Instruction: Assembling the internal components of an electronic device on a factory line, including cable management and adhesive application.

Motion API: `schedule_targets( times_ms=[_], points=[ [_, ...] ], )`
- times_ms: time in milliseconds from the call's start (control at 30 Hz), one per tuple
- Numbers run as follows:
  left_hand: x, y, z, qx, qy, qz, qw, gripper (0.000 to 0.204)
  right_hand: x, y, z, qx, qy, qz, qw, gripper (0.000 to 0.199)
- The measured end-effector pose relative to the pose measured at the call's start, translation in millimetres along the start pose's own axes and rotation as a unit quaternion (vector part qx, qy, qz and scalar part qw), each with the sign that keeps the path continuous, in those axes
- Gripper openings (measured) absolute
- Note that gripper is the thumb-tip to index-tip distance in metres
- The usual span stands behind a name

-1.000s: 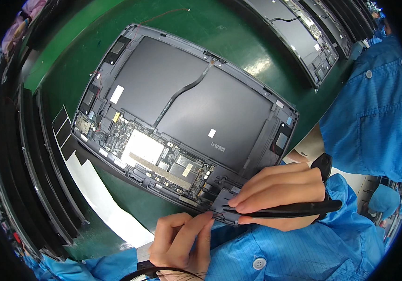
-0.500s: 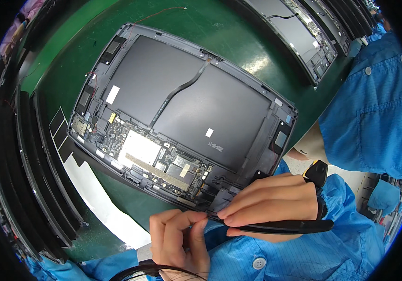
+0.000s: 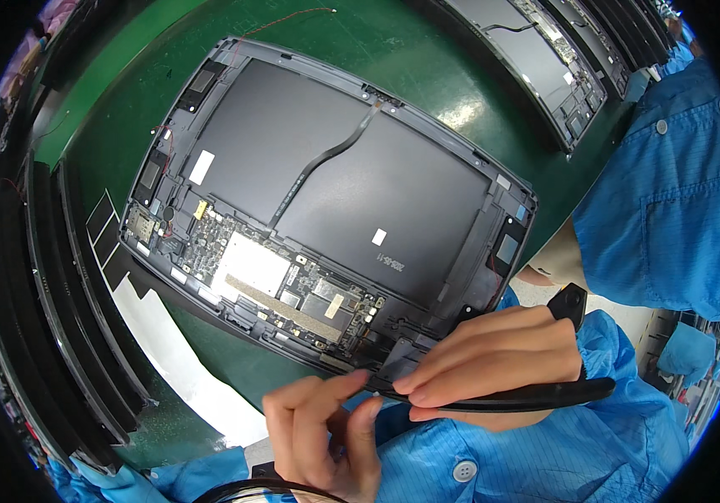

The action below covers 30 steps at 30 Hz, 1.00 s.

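Hand, right, closed on slim black tool; hand, left, part open.

Right: fingers laid long and together, tool running across beneath them toward the near edge of opened flat device, one; fingertips beside a grey plate there. Left: fingers curled, thumb and forefinger parted at the tips, close by that same edge; contact cannot be told. Device: lying askew on green bench, just beyond both hands; circuit board along its near side, black ribbon cable curving across its dark interior. Left of device: white strip, then dark upright frames, in a row. Upper right: second opened device, similar.
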<state>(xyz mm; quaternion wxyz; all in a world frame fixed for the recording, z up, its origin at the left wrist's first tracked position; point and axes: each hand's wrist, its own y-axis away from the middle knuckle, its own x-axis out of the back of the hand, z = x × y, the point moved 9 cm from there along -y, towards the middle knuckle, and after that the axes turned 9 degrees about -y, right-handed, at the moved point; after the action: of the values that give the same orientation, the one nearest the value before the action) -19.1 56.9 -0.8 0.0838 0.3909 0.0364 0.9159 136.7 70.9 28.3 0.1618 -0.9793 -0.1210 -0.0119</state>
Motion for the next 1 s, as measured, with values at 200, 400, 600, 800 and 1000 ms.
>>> schedule_targets(
  times_ms=[200,400,600,800,1000],
  points=[
    [-7.5,-10.0,5.7,-0.043,0.069,0.026,0.996,0.012,7.8,-0.5,4.2,-0.007,0.027,-0.038,0.999,0.017],
    [7.8,-3.9,12.9,-0.045,0.070,0.030,0.996,0.012,-13.1,10.7,-22.9,0.187,0.115,-0.017,0.976,0.024],
    [-6.5,-11.3,11.4,-0.034,0.103,0.002,0.994,0.010,-6.8,13.2,-17.0,0.181,0.127,-0.014,0.975,0.024],
    [-6.9,-12.7,10.8,-0.029,0.121,-0.013,0.992,0.010,-5.0,11.3,-8.3,0.114,0.074,-0.014,0.991,0.028],
    [-20.2,-15.9,-3.2,0.042,0.125,-0.092,0.987,0.010,0.4,14.1,-3.6,0.102,0.073,-0.009,0.992,0.027]
  ],
)
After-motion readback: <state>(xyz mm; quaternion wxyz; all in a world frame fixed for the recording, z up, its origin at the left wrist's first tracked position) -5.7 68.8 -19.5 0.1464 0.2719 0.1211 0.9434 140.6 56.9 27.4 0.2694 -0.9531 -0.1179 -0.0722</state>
